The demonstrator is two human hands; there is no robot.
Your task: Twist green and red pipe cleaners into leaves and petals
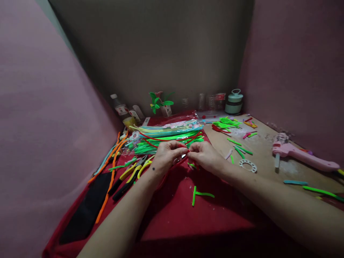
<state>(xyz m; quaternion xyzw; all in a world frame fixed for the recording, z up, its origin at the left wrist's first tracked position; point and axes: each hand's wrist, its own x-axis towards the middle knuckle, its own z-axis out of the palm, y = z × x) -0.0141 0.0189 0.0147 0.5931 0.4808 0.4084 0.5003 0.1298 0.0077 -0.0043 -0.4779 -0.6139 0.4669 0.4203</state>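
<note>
Grip: pinched, with no gap that I can see, on a red fuzzy stem (182, 146) near the centre of my head view.
Left hand (167, 154): thumb and fingers closed on the stem from the left.
Right hand (205, 156): thumb and fingers closed on the stem from the right, its fingertips just beside those opposite; more red hangs below, and I cannot tell whether it is one piece.
Red cloth (174, 225): spread under both hands; nearer me lie two green offcuts (194, 196), one meeting the other side-on.
Green bundle (169, 141): directly beyond the hands, in clear film, with red strands across it.
Pliers (129, 176): beside the left forearm, yellow-and-black handles toward me.
Orange stems (111, 182): farther left, one lying over a flat black item (87, 208).
Brown board (264, 179): right of the hands, strewn with short coloured pieces and a white holed ring (248, 165).
Pink glue gun (301, 153): toward the board's right side, nozzle pointing at me.
Back row: from left, a bottle (120, 106), tilted; a potted artificial plant (162, 102); clear cups (211, 103); a lidded teal jar (233, 102).
</note>
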